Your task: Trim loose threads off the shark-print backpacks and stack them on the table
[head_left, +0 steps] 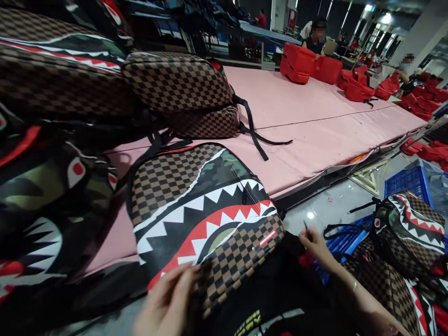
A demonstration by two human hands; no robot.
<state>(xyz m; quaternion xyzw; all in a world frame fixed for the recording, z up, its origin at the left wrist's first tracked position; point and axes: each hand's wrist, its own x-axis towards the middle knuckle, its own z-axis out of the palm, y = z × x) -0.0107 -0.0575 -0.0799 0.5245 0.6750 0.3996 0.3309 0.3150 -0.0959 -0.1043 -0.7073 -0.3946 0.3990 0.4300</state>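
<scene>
A backpack with a brown-and-black check, a camouflage patch and a printed shark mouth lies at the near edge of the pink-covered table. My left hand is at its lower edge, fingers pinched together beside a dark, blurred strip that I cannot identify. To the right of the backpack, off the table edge, my right hand is closed, with a thin dark object sticking up from its fingertips. That object is too small to name. My right hand is apart from the backpack.
Checked backpacks are stacked at the back left, and a camouflage one lies at left. Red bags sit at the table's far end near a person. More backpacks and blue crates stand right of the table.
</scene>
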